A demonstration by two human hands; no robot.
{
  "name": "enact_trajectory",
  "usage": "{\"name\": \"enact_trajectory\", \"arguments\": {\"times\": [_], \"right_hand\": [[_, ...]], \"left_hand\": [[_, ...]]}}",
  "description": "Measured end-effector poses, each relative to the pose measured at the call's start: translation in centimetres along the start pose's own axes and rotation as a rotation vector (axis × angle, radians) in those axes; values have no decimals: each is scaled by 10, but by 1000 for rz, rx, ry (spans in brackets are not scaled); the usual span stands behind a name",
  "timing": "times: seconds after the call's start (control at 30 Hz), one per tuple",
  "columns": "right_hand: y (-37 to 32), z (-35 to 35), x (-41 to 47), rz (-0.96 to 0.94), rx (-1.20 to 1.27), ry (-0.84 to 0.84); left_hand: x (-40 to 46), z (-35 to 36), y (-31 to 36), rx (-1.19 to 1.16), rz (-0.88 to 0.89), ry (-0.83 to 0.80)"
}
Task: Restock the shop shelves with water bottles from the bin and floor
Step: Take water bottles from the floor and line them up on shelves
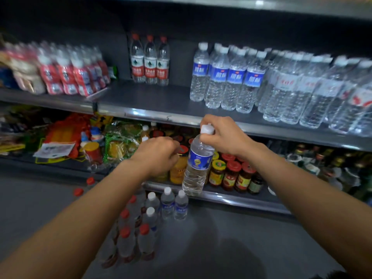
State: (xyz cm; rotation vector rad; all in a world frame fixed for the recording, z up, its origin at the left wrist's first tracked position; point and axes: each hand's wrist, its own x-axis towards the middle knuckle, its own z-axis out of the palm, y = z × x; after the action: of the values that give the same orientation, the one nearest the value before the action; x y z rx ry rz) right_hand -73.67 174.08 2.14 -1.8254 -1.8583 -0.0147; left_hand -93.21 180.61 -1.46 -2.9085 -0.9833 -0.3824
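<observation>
Shelf (pixel 153 101) of water at upper level, bare stretch in middle between red-label trio at back and blue-label row (pixel 227 77) toward right end. Floor stock (pixel 149 222) below, upright cluster near lower shelf's front edge, mixed red and white caps. Held bottle (pixel 198 164) hanging upright, long axis near vertical, base tipped slightly left, in front of lower shelf's jars, below upper shelf's front edge. Right hand (pixel 223 135) pinching white cap from above, fingers curled round it. Left hand (pixel 159 156) just beside bottle, loosely curled, holding nothing, apart from label. Likely next: lift up and forward onto bare stretch, just left of blue-label row; right hand nearer.
</observation>
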Motion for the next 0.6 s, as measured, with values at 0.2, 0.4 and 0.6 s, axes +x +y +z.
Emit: {"name": "enact_trajectory", "arguments": {"times": [0.2, 0.4, 0.6], "right_hand": [[-4, -43, 39, -81, -73, -10], [-5, -63, 81, -119, -139, 67], [5, -83, 128, -166, -217, 156]], "left_hand": [[31, -37, -3, 19, 10, 88], [63, -56, -11, -1, -4, 125], [104, -69, -30, 47, 2, 149]]}}
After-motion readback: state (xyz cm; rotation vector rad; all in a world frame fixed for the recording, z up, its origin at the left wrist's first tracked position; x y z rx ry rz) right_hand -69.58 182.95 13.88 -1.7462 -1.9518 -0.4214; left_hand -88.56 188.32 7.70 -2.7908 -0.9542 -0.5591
